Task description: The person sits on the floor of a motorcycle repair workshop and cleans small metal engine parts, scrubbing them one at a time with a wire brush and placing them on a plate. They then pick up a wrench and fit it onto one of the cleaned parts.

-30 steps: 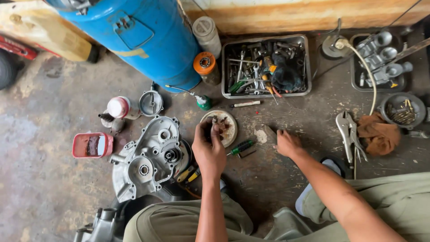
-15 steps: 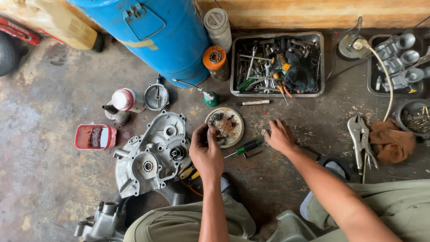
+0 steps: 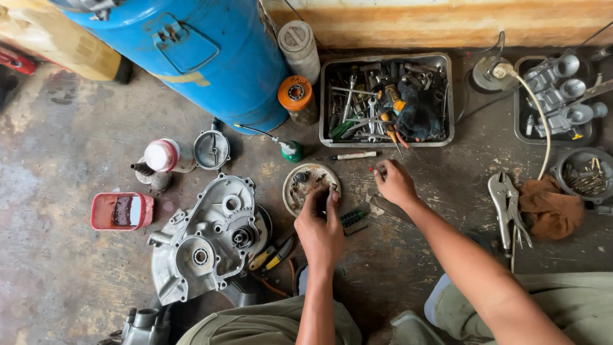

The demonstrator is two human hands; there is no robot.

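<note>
Fingers of my left hand are bunched together over the near rim of the round, grimy metal dish — whether they pinch a part I can't tell. That dish sits on stained concrete floor, just right of the cast aluminium engine cover. My right hand rests fingertips down beside it, fingers slightly apart, below the rectangular steel tool tray — locking pliers lie well right.

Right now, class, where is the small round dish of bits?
In the head view, the round dish sits mid-floor, right of the engine cover, below the tool tray, with the left hand at its edge.
</note>
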